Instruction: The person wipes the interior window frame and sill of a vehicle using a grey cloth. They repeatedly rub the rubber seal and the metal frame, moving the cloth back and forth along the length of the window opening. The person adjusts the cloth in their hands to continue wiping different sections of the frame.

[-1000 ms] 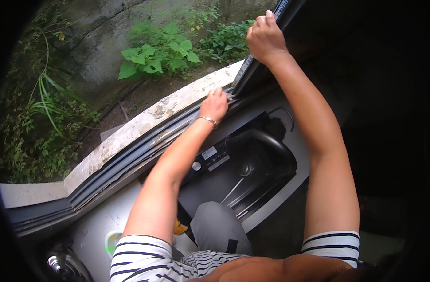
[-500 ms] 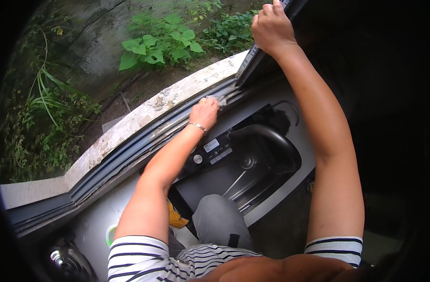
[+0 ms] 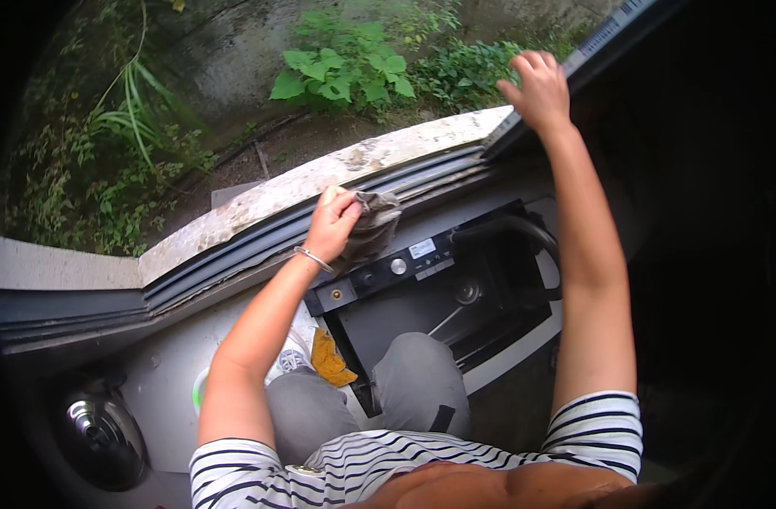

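Window track being wiped with a cloth.
A grey rag [image 3: 373, 222] is being gripped in closed left hand [image 3: 333, 222] fingers against the window track [image 3: 235, 246]; the sliding window frame [image 3: 591, 47] is being grasped by the right hand [image 3: 536, 85].

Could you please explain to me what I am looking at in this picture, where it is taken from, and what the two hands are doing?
The picture comes from a wide fisheye camera worn on a person's head, looking down, so straight edges bend. The arms entering from below are that person's own. The left hand grips a crumpled grey cloth and presses it against the dark window track, below the weathered stone sill. The right hand is raised and holds the edge of the sliding window frame. Beneath the knees sits a black gas stove on a pale countertop, with a shiny metal kettle at lower left. Green plants grow outside.
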The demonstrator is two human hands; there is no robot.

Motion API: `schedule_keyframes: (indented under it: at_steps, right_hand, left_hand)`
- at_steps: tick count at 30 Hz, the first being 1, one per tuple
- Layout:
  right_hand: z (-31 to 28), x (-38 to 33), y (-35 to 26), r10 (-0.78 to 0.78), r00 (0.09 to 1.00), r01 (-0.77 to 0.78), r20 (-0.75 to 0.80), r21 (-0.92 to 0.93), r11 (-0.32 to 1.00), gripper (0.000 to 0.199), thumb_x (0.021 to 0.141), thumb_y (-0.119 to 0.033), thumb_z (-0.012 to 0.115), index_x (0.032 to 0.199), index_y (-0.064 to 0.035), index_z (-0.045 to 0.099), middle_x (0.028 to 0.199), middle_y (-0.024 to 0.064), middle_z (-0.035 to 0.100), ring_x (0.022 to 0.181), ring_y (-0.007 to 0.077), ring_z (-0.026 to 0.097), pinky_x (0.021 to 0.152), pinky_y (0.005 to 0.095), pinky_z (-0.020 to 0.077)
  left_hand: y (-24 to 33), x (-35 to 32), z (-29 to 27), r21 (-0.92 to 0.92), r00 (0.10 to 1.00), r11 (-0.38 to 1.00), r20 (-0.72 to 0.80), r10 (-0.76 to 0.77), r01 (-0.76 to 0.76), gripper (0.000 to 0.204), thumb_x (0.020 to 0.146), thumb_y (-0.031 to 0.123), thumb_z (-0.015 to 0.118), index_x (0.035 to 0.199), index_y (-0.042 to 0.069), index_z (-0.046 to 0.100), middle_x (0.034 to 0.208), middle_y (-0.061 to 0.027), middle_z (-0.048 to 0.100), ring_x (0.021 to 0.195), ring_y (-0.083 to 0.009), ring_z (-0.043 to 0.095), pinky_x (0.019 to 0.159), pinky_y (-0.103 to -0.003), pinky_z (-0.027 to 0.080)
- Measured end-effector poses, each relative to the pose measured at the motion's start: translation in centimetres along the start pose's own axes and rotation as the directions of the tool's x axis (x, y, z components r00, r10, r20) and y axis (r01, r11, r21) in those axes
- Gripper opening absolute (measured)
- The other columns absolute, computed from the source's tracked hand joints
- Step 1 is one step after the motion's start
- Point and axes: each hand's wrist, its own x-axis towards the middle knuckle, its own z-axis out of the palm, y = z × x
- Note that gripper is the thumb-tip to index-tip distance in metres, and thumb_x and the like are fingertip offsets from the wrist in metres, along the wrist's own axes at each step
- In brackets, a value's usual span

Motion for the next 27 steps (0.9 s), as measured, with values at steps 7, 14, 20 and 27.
schedule_keyframes:
  at_steps: [7, 14, 20, 27]
  right_hand:
    - [-5.3, -10.3, -25.8, 0.062, 0.45, -0.887, 0.891, 0.454, -0.08, 0.062, 0.075, -0.025, 0.077, 0.13, -0.0104, 0.052, 0.084, 0.0041, 0.062, 0.066, 0.0074, 0.055, 0.051, 0.0205, 0.0446]
    - [-11.2, -8.8, -24.1, 0.187, 0.652, -0.554, 0.735, 0.63, -0.544, 0.024, 0.072, 0.004, 0.069, 0.095, 0.0024, 0.063, 0.089, 0.0103, 0.063, 0.071, 0.0151, 0.06, 0.057, 0.0244, 0.0475]
    - [-8.5, -9.3, -16.5, 0.389, 0.715, -0.47, 0.581, 0.812, -0.347, 0.023, 0.072, 0.005, 0.061, 0.095, 0.0033, 0.063, 0.097, 0.0125, 0.062, 0.095, 0.0218, 0.058, 0.089, 0.0316, 0.0434]
    - [6.3, -15.5, -9.7, 0.622, 0.374, -0.927, 0.688, 0.297, 0.228, 0.031, 0.063, -0.005, 0.075, 0.091, -0.0023, 0.064, 0.081, 0.0084, 0.064, 0.074, 0.0214, 0.062, 0.07, 0.0314, 0.0486]
  left_hand:
    - [0.1, -3.8, 0.8, -0.749, 0.967, 0.614, 0.166, -0.193, 0.251, 0.02, 0.093, 0.017, 0.056, 0.106, 0.004, 0.048, 0.099, -0.0054, 0.055, 0.09, -0.0121, 0.053, 0.08, -0.027, 0.044]
    - [-3.9, -6.5, -1.7, -0.532, 0.88, 0.825, 0.465, 0.097, 0.191, 0.084, 0.067, 0.037, 0.078, 0.136, 0.009, 0.039, 0.13, -0.0105, 0.048, 0.125, -0.0273, 0.041, 0.107, -0.042, 0.028]
    - [-5.2, -8.3, -1.4, -0.018, 0.774, 0.903, 0.522, -0.358, 0.43, 0.062, 0.065, 0.022, 0.072, 0.121, 0.012, 0.048, 0.105, -0.0149, 0.063, 0.103, -0.0332, 0.059, 0.091, -0.04, 0.043]
    - [-2.7, -6.6, -1.2, -0.299, 0.955, 0.944, 0.292, -0.047, 0.137, 0.054, 0.072, 0.007, 0.064, 0.125, 0.009, 0.053, 0.123, -0.0135, 0.058, 0.117, -0.0265, 0.055, 0.098, -0.033, 0.041]
